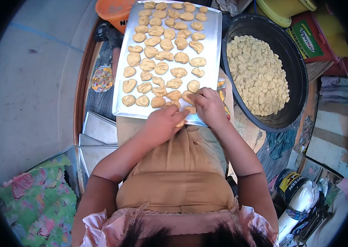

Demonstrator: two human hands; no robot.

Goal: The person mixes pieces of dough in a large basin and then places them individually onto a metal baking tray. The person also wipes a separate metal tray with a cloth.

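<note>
A silver tray (119, 94) rests on my lap in the head view, holding several rows of lumpy tan dough pieces (161, 67). At its near edge my left hand (164, 121) is curled with fingertips among the dough, a piece (179, 122) showing under its fingers. My right hand (209, 105) is bent over the lower right corner of the tray, thumb and fingers closed on a dough piece (187, 97). The two hands are close together, and some pieces between them are partly hidden by the fingers.
A black tub (235, 105) of small pale pieces (258, 74) stands to the right. An orange bucket (110, 10) and yellow containers (276, 8) sit at the back, metal sheets (95, 156) at left, a floral cloth (34, 206) lower left, wrapped items (299, 197) lower right.
</note>
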